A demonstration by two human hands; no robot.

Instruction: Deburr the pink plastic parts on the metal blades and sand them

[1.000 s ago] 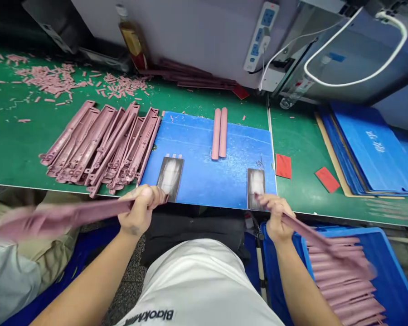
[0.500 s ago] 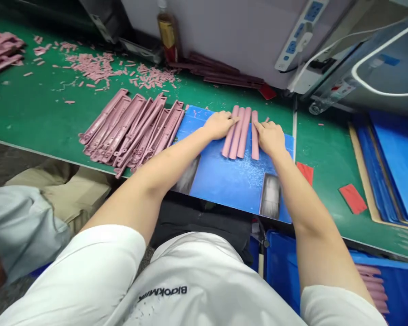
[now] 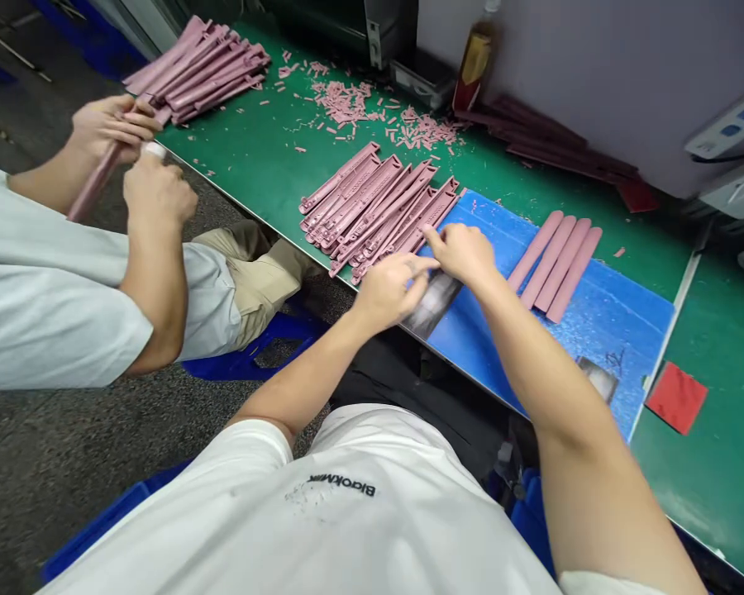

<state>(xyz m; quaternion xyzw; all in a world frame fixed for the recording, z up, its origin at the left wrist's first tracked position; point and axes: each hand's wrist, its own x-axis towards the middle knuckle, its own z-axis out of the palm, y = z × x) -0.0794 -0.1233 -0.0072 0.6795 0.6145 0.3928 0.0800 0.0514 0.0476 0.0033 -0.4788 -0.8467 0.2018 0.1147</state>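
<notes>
A pile of long pink plastic pieces (image 3: 378,207), hollow side up with moulded details, lies on the green table. At its near right end is my left hand (image 3: 388,289), fingers bent and apart, with nothing visible in it. My right hand (image 3: 468,252) is just beside it, index finger stretched toward the pile; whether it touches a piece is hard to tell. Both hands are over the left part of a blue board (image 3: 484,347). Several smooth pink pieces (image 3: 555,264) lie side by side on that board, to the right of my right hand.
At left, a co-worker's hands (image 3: 117,132) hold a pink piece near another pink pile (image 3: 204,70). Pink scraps (image 3: 347,103) are scattered behind. A bottle (image 3: 476,54), dark pink strips (image 3: 551,145) and a red card (image 3: 677,397) are also on the green table (image 3: 248,157).
My view has turned left. Both hands have let go of the smooth pink pieces and moved left to the pile. Those pieces now lie closer together on the board.
</notes>
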